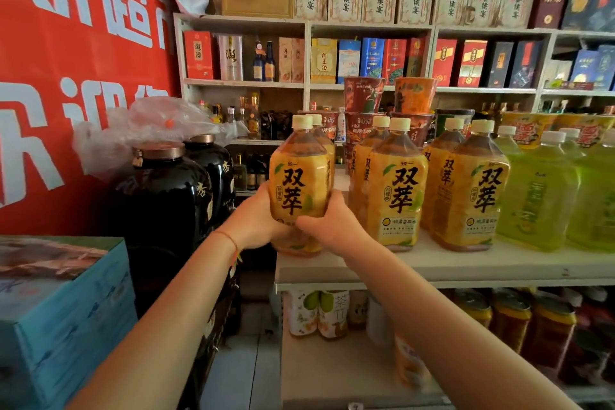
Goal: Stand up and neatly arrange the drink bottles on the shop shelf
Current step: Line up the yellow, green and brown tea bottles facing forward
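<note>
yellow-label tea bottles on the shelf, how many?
6 visible, in three front-back pairs: left (held) and; middle; right. More may hide behind.

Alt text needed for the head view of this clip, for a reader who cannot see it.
Both hands, left hand and right hand, grip the lower part of an upright amber tea bottle at the left end of a white shop shelf. More amber bottles and green bottles stand in rows to its right.

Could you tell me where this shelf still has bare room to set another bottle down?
Bare board runs along the shelf's front edge, before the orange bottles and green bottles. Both hands, left and right, grip the leftmost bottle. Behind, rows stand crowded.
</note>
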